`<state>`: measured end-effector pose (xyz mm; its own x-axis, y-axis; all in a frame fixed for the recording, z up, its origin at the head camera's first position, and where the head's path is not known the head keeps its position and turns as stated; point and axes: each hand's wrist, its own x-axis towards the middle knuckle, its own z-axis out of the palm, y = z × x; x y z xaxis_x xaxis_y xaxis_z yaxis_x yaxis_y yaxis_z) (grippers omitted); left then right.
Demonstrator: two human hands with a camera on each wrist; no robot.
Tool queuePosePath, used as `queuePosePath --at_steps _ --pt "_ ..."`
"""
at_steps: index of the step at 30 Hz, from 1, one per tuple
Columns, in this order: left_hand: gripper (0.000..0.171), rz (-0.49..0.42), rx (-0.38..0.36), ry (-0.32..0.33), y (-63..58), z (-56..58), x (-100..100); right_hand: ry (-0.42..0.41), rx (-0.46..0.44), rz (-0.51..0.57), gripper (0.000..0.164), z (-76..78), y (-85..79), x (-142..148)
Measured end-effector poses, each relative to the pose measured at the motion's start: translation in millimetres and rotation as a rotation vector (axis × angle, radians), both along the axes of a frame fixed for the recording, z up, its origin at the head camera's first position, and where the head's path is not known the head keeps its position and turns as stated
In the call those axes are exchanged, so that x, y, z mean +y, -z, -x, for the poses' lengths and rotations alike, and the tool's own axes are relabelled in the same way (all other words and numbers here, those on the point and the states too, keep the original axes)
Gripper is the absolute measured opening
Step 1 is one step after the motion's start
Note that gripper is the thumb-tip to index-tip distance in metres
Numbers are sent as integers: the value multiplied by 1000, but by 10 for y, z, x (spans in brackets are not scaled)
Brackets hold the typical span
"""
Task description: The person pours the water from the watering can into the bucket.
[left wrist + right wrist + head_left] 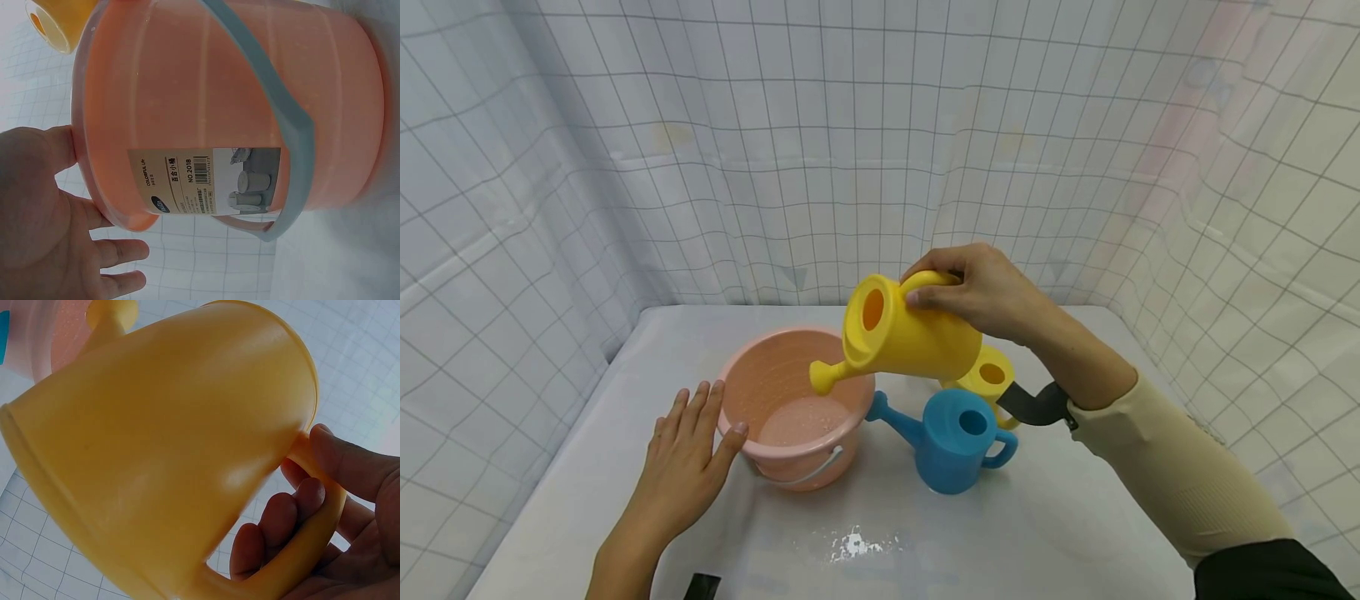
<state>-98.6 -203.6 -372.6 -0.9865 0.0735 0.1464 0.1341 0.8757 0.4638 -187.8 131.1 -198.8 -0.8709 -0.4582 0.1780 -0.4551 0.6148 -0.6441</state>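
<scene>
My right hand [981, 287] grips the handle of a yellow watering can [917, 333], fingers curled through the handle in the right wrist view. The can is tilted, its spout pointing down to the left over a pink bucket [786, 333]. Water droplets show on the bucket's floor. My left hand [688, 454] rests with straight, spread fingers against the bucket's left rim. In the left wrist view, thumb and a finger touch the rim [87, 144], and the bucket's side carries a paper label [206, 181] and a grey handle [297, 144].
A blue watering can [955, 446] stands just right of the bucket, spout toward it. Behind it is a second yellow watering can [988, 371], partly hidden. A small puddle [856, 545] lies on the white table [1037, 533]. Gridded white curtains [880, 150] surround the table.
</scene>
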Motion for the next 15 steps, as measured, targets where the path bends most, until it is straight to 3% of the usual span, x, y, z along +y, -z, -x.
queuePosePath --at_steps 15 --pt "70 -3 3 1 8 -3 -4 11 -4 1 21 -3 1 9"
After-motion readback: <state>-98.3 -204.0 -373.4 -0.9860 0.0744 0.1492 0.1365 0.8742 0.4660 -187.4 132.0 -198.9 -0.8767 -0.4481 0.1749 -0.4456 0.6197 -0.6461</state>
